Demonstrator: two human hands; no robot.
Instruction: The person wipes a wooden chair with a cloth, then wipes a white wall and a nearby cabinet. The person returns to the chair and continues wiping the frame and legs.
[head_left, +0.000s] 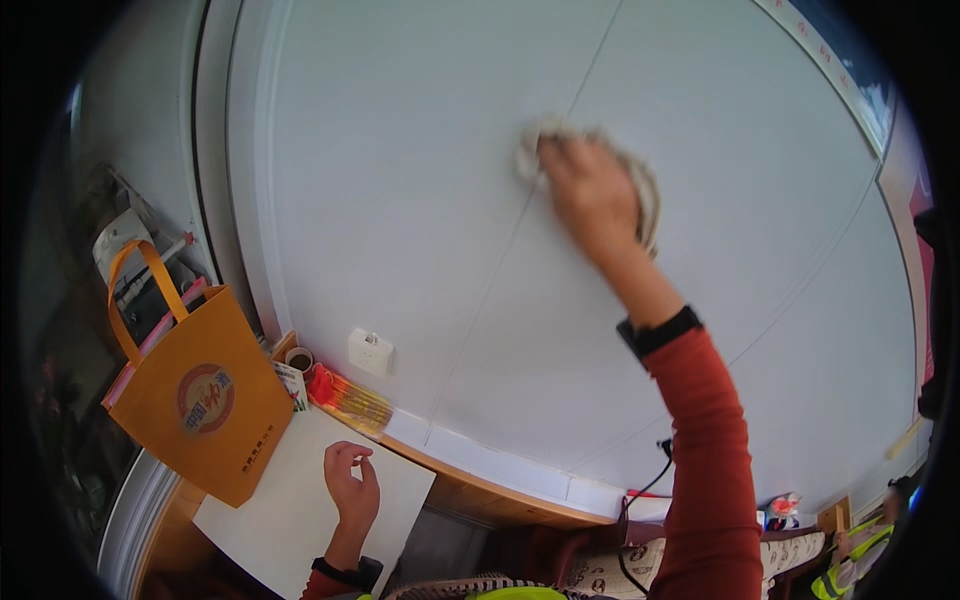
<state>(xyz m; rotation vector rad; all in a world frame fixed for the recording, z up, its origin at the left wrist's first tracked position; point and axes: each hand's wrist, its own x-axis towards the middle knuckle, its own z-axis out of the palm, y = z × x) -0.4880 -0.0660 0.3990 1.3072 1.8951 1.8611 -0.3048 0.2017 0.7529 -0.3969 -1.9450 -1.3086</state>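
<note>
My right hand (589, 187) presses a pale, bunched cloth (646, 199) against a light grey wall panel (405, 187), across a thin vertical seam; hand and cloth are blurred. A dark band circles that wrist below a red sleeve. Low in the view, my left hand (352, 480) is raised over a white board or sheet (285, 517) on a wooden surface. Its fingers curl with the thumb and fingertips close together, and nothing is seen in them.
An orange tote bag (217, 405) stands left of my left hand. Beside it are a cup (299, 359) and a wrapped yellow packet (349, 401). A white wall socket (370, 353) sits above. A black cable (645, 487) hangs near my right sleeve. A person in a hi-vis vest (855, 559) is at lower right.
</note>
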